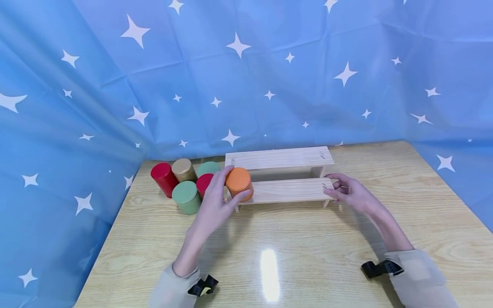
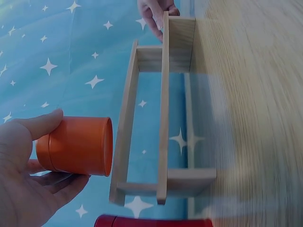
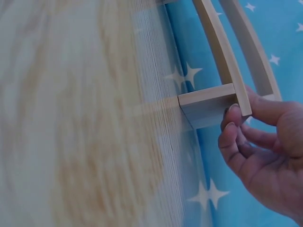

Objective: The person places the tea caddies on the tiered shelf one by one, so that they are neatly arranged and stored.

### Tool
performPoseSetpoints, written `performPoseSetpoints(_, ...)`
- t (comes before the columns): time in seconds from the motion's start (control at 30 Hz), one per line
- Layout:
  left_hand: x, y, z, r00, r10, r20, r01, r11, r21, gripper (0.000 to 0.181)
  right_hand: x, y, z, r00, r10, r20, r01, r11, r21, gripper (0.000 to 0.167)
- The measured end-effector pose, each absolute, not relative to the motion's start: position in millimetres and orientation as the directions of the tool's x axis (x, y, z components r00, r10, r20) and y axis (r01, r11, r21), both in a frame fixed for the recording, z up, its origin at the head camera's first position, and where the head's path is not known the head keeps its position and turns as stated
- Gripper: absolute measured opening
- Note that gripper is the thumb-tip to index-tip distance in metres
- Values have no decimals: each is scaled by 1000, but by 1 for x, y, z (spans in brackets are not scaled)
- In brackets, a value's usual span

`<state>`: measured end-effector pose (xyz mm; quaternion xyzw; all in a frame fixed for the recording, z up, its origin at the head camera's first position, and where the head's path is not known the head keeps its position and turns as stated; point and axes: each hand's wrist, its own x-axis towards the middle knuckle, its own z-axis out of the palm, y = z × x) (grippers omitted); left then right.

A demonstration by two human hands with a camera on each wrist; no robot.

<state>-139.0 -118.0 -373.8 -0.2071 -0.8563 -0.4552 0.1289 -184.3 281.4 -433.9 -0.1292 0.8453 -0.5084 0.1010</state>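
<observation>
An orange canister (image 1: 239,183) is held in my left hand (image 1: 216,199), thumb on one side and fingers on the other. In the left wrist view the same canister (image 2: 78,145) hangs beside the end of a two-tier wooden shelf (image 2: 164,109), apart from it. The shelf's lower board (image 1: 289,191) and raised back board (image 1: 279,158) both show in the head view. My right hand (image 1: 352,194) pinches the right end of the lower board; the right wrist view shows that hand (image 3: 267,142) with thumb and fingers about the board's end.
Left of the shelf stand a tall red canister (image 1: 164,179), a gold canister (image 1: 184,170), a green canister (image 1: 187,197), a second green one (image 1: 208,168) and a red one (image 1: 204,183) partly behind my left hand. A starry blue cloth (image 1: 246,85) hangs behind the wooden table (image 1: 300,256).
</observation>
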Motion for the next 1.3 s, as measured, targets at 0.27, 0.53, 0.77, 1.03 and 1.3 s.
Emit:
performPoseSetpoints(0.27,-146,-99,-380,-883,263,389,469,450,760,68,-185,279,-436,-947,-318,-34,-120,451,-885,59)
performPoseSetpoints(0.53,-151,-82,-388,-882,290,372,468,445,763,71,-184,280,-437,-948,-314,-54,-88,421,-903,61)
performPoseSetpoints(0.77,-155,-61,-392,-866,331,375,490,414,767,70,-183,283,-438,-950,-310,-46,-91,414,-906,62)
performPoseSetpoints(1.03,-159,-40,-394,-865,351,357,486,417,768,70,-183,282,-436,-948,-314,-44,-95,414,-905,62)
performPoseSetpoints(1.3,-164,-18,-398,-861,342,377,497,405,767,70,-184,281,-435,-949,-312,-43,-97,420,-902,61)
